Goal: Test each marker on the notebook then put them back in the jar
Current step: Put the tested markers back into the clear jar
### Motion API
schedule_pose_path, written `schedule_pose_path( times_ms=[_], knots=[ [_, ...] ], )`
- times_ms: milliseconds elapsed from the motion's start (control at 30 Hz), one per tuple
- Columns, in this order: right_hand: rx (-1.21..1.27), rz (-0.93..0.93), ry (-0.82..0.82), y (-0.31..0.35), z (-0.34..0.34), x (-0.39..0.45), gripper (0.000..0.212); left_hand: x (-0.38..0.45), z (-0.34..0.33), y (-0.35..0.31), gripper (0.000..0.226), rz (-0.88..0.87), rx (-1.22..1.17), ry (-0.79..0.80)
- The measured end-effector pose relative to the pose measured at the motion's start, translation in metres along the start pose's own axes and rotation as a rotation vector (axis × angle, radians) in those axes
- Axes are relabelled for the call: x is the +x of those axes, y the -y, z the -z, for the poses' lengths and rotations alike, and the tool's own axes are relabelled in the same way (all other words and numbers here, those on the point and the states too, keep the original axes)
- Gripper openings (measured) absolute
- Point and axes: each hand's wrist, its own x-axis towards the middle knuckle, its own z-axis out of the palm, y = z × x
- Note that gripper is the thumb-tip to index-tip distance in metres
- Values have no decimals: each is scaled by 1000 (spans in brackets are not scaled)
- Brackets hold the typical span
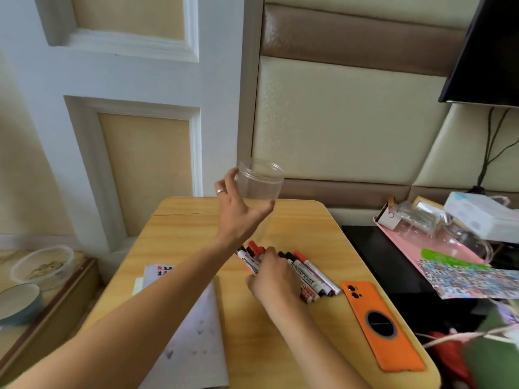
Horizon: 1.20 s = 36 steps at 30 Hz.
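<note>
The left hand point(238, 211) grips an empty clear jar point(259, 182), thumb and fingers clamped around it, above the table's point(295, 346) far edge. The right hand point(273, 282) curls its fingers on the markers point(311, 272) lying mid-table; the notebook point(193, 341) lies near the left edge.

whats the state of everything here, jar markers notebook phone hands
jar: empty, lidless, upright, held above the table by the left hand
left hand: fingers spread round the jar
markers: capped, lying in a pile on the table
right hand: resting on the markers, gathering them
notebook: open, faint ink marks on the page
phone: lying face down
</note>
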Motion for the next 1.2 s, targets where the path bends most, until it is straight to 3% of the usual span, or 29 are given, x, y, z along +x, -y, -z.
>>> schedule_pose_path(
  times_ms=[167, 300, 433, 567, 667, 867, 1067, 1200],
  knots=[
    [-39, 34, -1, 5, 0, -4, 38, -23, 56, 4, 101, -124, 120, -89],
    [-95, 56, -9, 9, -1, -8, 44, -47, 92, 10, 105, -142, 311, -186],
    [-31, 22, -7, 17, -2, -11, 39, -72, 114, 21, 105, -120, 332, -204],
    [225, -71, -56, 27, 10, -9, 38, -88, 123, 29, 105, -35, 189, -219],
    [591, -74, -154, 37, 31, -9, 35, -87, 128, 29, 109, -11, 160, -164],
    [1093, 186, -386, 76, 81, -11, 25, -80, 138, 20, 109, -103, 202, 124],
    [1183, 402, -491, 112, 101, -1, 29, -74, 145, 23, 107, -96, 178, 138],
    [1223, 381, -349, 132, 94, 9, 33, -73, 142, 16, 107, -101, 164, 169]
  ],
)
